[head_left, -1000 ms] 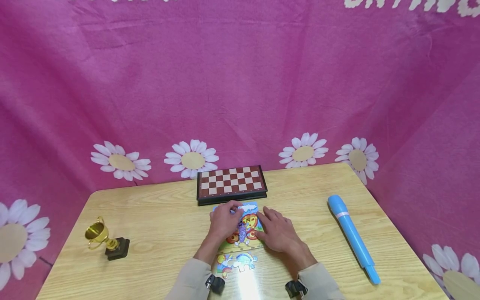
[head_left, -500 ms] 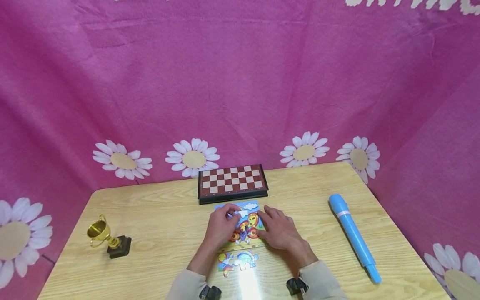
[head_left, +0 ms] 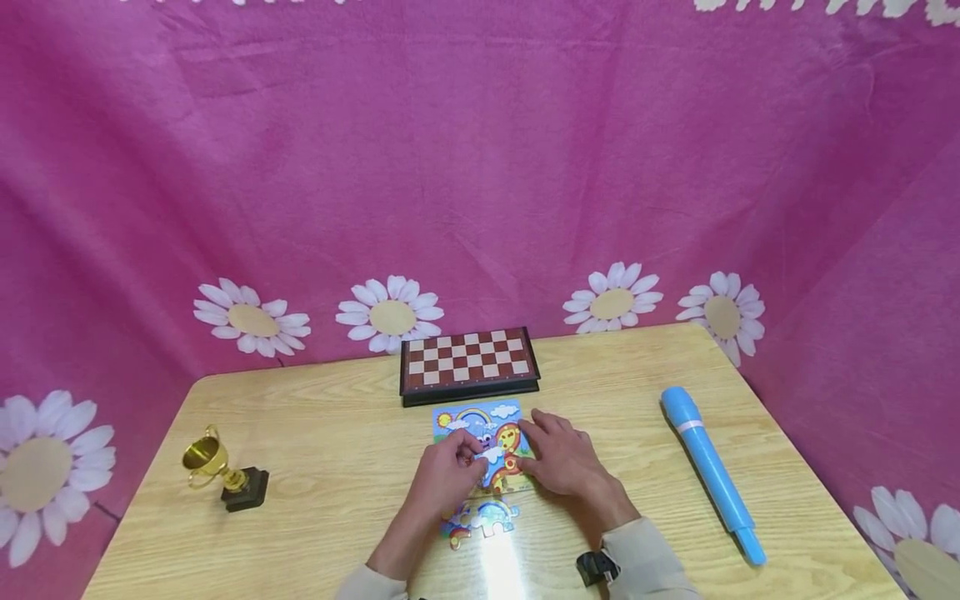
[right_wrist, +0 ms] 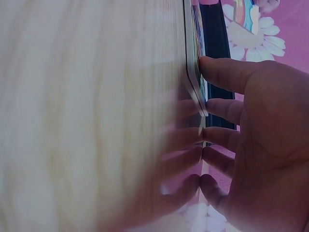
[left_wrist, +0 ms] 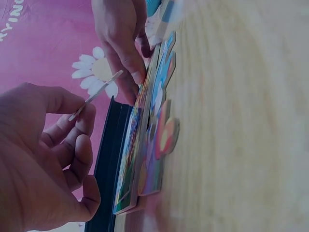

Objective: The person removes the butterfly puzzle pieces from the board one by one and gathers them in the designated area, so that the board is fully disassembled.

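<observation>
My left hand [head_left: 442, 481] pinches a jigsaw puzzle piece [left_wrist: 99, 94] between thumb and fingers. The left wrist view shows it edge-on, raised above the picture puzzle [head_left: 504, 410]. That puzzle lies flat, with a sun, a rainbow and clouds on blue; the held piece and left fingers cover part of it. At its right edge rests my right hand [head_left: 566, 456], thumb [right_wrist: 224, 72] on the board and the other fingers fairly straight beside it. Loose joined puzzle pieces [head_left: 491, 515] lie on the table just in front of the board, partly behind my left wrist.
Behind the puzzle stands a folded chessboard [head_left: 468, 360] with a black rim. A gold trophy cup [head_left: 225, 471] on a dark base is at the left. On the right lies a blue microphone-shaped toy [head_left: 708, 467]. A pink flowered cloth [head_left: 480, 167] hangs behind the wooden table [head_left: 337, 467].
My left hand has moved back toward me from the puzzle's far part, the pinched piece now over its middle. The right hand stays at the board's edge. The head view has shifted slightly.
</observation>
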{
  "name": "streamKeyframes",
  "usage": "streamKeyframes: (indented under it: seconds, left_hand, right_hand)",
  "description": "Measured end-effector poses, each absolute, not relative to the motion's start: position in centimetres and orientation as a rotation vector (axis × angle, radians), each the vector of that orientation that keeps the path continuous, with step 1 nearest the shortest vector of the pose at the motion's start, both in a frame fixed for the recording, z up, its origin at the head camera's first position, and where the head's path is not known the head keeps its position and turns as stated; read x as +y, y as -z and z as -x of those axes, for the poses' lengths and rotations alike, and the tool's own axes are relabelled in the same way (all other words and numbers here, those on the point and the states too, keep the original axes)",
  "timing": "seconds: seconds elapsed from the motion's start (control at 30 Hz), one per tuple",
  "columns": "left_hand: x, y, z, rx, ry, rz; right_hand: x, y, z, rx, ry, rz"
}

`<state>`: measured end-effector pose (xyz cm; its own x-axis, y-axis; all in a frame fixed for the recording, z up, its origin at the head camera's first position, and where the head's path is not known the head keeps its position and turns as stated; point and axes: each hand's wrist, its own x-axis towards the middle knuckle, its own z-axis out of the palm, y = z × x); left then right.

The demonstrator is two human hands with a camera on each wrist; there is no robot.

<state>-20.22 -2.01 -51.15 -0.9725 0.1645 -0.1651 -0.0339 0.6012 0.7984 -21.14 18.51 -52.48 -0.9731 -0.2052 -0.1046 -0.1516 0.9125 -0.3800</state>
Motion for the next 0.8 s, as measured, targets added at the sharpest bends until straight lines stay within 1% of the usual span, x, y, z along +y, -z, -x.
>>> streamKeyframes:
  seconds: [0.27,0.47,0.8]
  left_hand:
    - [-1.6,51.6,19.3,2.618,-1.282,-0.255]
    - [-0.6,52.1,18.6,2.687,-1.241,-0.433]
    - [0.9,52.7,17.5,2.834,-1.030,-0.560]
  right_hand:
    - [18.6,52.4,21.2,2.922,0.570,0.271]
    - [18.8,52.4,21.2,2.929,0.566,0.290]
    - [18.7,52.3,21.1,2.927,0.557,0.305]
